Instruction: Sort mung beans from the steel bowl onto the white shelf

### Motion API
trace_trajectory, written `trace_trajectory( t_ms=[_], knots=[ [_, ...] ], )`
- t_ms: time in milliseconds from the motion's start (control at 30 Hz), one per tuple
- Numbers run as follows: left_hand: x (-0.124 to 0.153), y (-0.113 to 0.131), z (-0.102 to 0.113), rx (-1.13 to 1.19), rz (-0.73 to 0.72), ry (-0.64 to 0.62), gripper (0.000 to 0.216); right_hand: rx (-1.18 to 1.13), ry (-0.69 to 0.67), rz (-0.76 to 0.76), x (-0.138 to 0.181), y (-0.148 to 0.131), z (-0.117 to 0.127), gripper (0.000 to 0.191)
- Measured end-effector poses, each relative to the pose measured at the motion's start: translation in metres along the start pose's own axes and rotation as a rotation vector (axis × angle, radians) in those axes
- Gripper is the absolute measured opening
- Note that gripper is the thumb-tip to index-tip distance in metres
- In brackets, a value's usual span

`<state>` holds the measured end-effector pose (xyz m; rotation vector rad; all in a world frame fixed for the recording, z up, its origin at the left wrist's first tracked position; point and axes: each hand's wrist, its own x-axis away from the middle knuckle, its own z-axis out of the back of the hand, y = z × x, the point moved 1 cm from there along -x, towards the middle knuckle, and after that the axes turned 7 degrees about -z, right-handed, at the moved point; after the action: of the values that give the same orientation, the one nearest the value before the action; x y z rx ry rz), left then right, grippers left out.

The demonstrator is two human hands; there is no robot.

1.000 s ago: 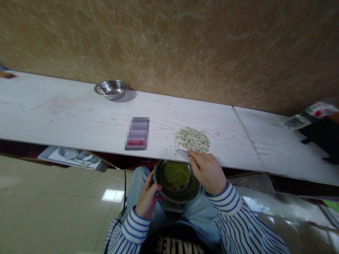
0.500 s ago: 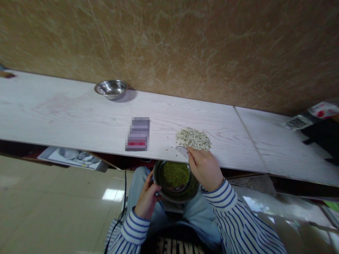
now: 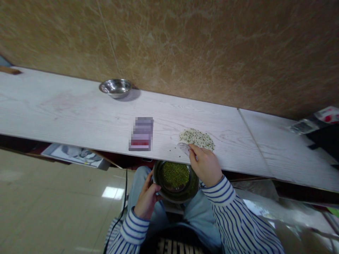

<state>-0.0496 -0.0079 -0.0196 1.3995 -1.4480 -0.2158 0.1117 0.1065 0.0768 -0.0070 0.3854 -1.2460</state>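
Below the counter's front edge, my left hand [image 3: 147,198] grips the left rim of a metal bowl [image 3: 177,198], thumb on top. Green mung beans [image 3: 176,174] cover part of the bowl's bottom. My right hand [image 3: 206,165] is closed on a clear plastic piece with a rounded end [image 3: 183,146]; its exact kind is hard to make out. That hand is over the counter edge, just in front of a flat pile of white rice-like grains mixed with green beans [image 3: 197,138]. A few loose beans lie left of the clear piece.
A second metal bowl [image 3: 116,88] stands near the wall. A blurred-out flat phone-like object [image 3: 141,134] lies on the white counter [image 3: 79,113]. At the right are a black item [image 3: 325,139] and a clear package [image 3: 304,126]. Under the counter, an open drawer [image 3: 76,155] juts out.
The camera view has turned slightly, so the counter items appear shifted right. My right hand and the clear piece have shifted only slightly relative to the pile. The left hand keeps its hold on the bowl.
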Motion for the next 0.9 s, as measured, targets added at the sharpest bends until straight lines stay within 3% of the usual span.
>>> trace_trajectory(
  t_ms=[300,667,767,900],
  knots=[
    [0.001,0.012,0.007,0.011,-0.041,0.01,0.068,-0.037,-0.079,0.162,-0.007,-0.013,0.0,0.026],
    [0.001,0.017,0.004,0.016,-0.066,-0.026,0.066,-0.153,-0.135,0.336,0.033,-0.019,0.014,0.024],
    [0.004,0.013,-0.001,0.01,-0.048,-0.048,0.067,-0.161,-0.102,0.304,0.044,-0.01,0.015,0.023],
    [0.008,0.008,-0.005,-0.001,-0.033,-0.046,0.067,-0.103,-0.004,0.155,0.048,0.014,0.015,0.024]
  ],
)
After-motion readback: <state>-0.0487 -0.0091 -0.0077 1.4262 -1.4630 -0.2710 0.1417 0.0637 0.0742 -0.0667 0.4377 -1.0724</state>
